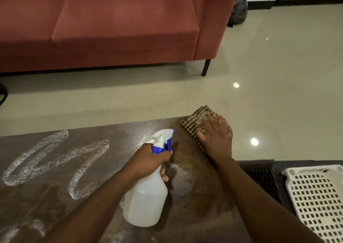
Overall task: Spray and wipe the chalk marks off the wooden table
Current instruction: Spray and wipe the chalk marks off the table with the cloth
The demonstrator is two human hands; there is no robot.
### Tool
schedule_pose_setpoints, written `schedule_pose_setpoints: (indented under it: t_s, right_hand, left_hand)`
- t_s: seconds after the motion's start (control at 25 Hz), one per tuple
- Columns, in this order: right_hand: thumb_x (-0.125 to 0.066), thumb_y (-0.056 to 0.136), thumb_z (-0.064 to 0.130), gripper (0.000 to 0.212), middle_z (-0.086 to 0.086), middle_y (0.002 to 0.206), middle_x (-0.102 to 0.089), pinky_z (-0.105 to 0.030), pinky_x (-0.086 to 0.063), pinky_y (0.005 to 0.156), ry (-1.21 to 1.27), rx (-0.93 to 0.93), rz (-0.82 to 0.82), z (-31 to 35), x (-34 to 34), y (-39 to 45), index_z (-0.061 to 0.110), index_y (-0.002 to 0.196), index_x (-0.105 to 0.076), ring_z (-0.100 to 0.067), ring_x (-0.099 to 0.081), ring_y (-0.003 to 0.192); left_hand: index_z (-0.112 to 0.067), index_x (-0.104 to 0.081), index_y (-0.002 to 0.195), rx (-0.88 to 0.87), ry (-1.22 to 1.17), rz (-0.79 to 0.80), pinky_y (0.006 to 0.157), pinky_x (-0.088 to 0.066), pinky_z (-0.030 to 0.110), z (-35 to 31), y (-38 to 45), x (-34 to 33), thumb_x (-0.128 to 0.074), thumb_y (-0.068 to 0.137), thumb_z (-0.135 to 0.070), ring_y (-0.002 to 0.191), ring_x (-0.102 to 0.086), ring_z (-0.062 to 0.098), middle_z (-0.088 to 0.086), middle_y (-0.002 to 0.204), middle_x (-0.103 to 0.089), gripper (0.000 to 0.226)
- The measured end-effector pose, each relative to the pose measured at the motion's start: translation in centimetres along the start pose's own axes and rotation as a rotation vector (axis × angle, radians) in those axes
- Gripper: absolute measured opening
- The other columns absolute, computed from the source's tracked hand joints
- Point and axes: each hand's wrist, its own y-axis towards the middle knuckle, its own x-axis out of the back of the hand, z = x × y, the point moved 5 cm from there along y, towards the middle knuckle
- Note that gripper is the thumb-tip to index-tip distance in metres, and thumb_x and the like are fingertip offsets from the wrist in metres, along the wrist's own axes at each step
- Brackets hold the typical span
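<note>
Left hand (152, 159) gripping spray bottle (146, 200) neck, right hand (216, 134) flat, fingers straight, pressing checked cloth (194, 121) on wooden table (204, 196), chalk marks (55, 159) at left.

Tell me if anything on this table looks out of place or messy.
Thick white chalk marks still loop across the left part of the wooden table, with a fainter smear near the spray bottle. The checked cloth under the right hand overhangs the far edge. Nothing looks spilled or damaged.

The left hand (148, 159) grips a white spray bottle (146, 196) by its blue-triggered neck above the wooden table (194, 215); the right hand (216, 137) presses a checked cloth (193, 122) flat at the far corner, chalk marks (55, 159) looping leftward
</note>
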Motion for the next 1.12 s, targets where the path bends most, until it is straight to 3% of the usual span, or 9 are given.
schedule_pose_setpoints:
  t_s: [0.08,0.12,0.2,0.28,0.44,0.6,0.76,0.92,1.12]
  right_hand:
    - [-0.043,0.091,0.049,0.049,-0.003,0.152,-0.032,-0.057,-0.013,0.110,0.006,-0.246,-0.029,0.5,0.0,1.6,0.032,0.137,-0.044,-0.031,-0.017,0.142]
    - [-0.044,0.090,0.050,0.049,-0.005,0.149,-0.038,-0.059,-0.017,0.108,0.002,-0.218,-0.052,1.9,-0.1,1.6,0.031,0.134,-0.047,-0.033,-0.024,0.140]
    - [-0.040,0.087,0.054,0.050,-0.005,0.142,-0.047,-0.059,-0.029,0.103,-0.047,0.077,-0.048,3.3,-1.3,-1.0,0.031,0.130,-0.051,-0.033,-0.037,0.134]
    - [-0.030,0.089,0.056,0.052,-0.002,0.146,-0.043,-0.056,-0.029,0.107,-0.149,0.292,0.038,0.0,-1.3,-3.1,0.034,0.134,-0.044,-0.029,-0.030,0.138]
    - [-0.039,0.088,0.051,0.050,-0.006,0.145,-0.043,-0.059,-0.025,0.105,-0.043,-0.142,-0.031,0.4,0.2,-1.9,0.029,0.132,-0.046,-0.036,-0.034,0.135]
    - [-0.037,0.088,0.053,0.051,-0.001,0.144,-0.046,-0.051,-0.026,0.107,-0.128,0.348,0.025,2.1,-0.7,-9.2,0.033,0.133,-0.047,-0.027,-0.038,0.134]
    - [-0.037,0.087,0.050,0.053,-0.004,0.145,-0.043,-0.054,-0.026,0.108,-0.069,-0.090,-0.028,1.9,0.4,-7.8,0.029,0.135,-0.044,-0.030,-0.034,0.135]
    - [-0.039,0.086,0.052,0.053,-0.002,0.146,-0.043,-0.055,-0.032,0.105,-0.070,0.244,0.058,3.6,-1.2,-14.8,0.029,0.132,-0.048,-0.026,-0.034,0.136]
    - [-0.037,0.085,0.050,0.054,-0.006,0.143,-0.046,-0.058,-0.026,0.104,-0.041,-0.214,-0.005,5.0,0.1,-14.5,0.026,0.131,-0.050,-0.029,-0.032,0.135]
  left_hand:
    - [-0.011,-0.063,0.074,-0.023,-0.003,0.015,0.067,-0.057,0.035,-0.6,0.3,-0.4,-0.060,0.088,-0.011,0.057,-0.071,0.030,0.012,0.053,-0.062,0.015]
    - [-0.010,-0.063,0.073,-0.031,0.000,0.019,0.066,-0.056,0.034,-0.5,0.7,-0.6,-0.060,0.087,-0.011,0.058,-0.072,0.031,0.012,0.053,-0.063,0.015]
    - [-0.007,-0.063,0.074,-0.029,-0.005,0.027,0.064,-0.055,0.032,0.2,1.0,-0.8,-0.059,0.087,-0.011,0.060,-0.072,0.034,0.011,0.053,-0.062,0.014]
    - [-0.004,-0.067,0.086,-0.021,-0.012,0.041,0.065,-0.055,0.033,0.4,0.8,-1.2,-0.059,0.088,-0.012,0.060,-0.072,0.035,0.012,0.053,-0.061,0.011]
    - [-0.008,-0.066,0.079,-0.015,-0.053,0.034,0.069,-0.058,0.039,1.0,0.1,-0.8,-0.060,0.089,-0.013,0.059,-0.070,0.032,0.014,0.057,-0.060,0.013]
    - [-0.005,-0.070,0.090,0.019,-0.070,0.036,0.068,-0.058,0.042,3.0,-1.1,-1.7,-0.061,0.088,-0.014,0.061,-0.071,0.034,0.013,0.054,-0.060,0.013]
    - [-0.008,-0.067,0.093,0.018,-0.009,0.062,0.068,-0.057,0.036,4.2,-2.2,-2.7,-0.057,0.091,-0.015,0.061,-0.072,0.031,0.012,0.054,-0.061,0.013]
    - [-0.004,-0.064,0.083,-0.006,0.012,0.084,0.078,-0.058,0.045,5.1,-2.5,-3.9,-0.059,0.086,-0.017,0.061,-0.073,0.034,0.011,0.053,-0.062,0.014]
    - [-0.004,-0.068,0.095,0.003,0.001,0.081,0.070,-0.058,0.037,6.4,-4.7,-2.8,-0.058,0.089,-0.016,0.060,-0.072,0.032,0.008,0.050,-0.061,0.017]
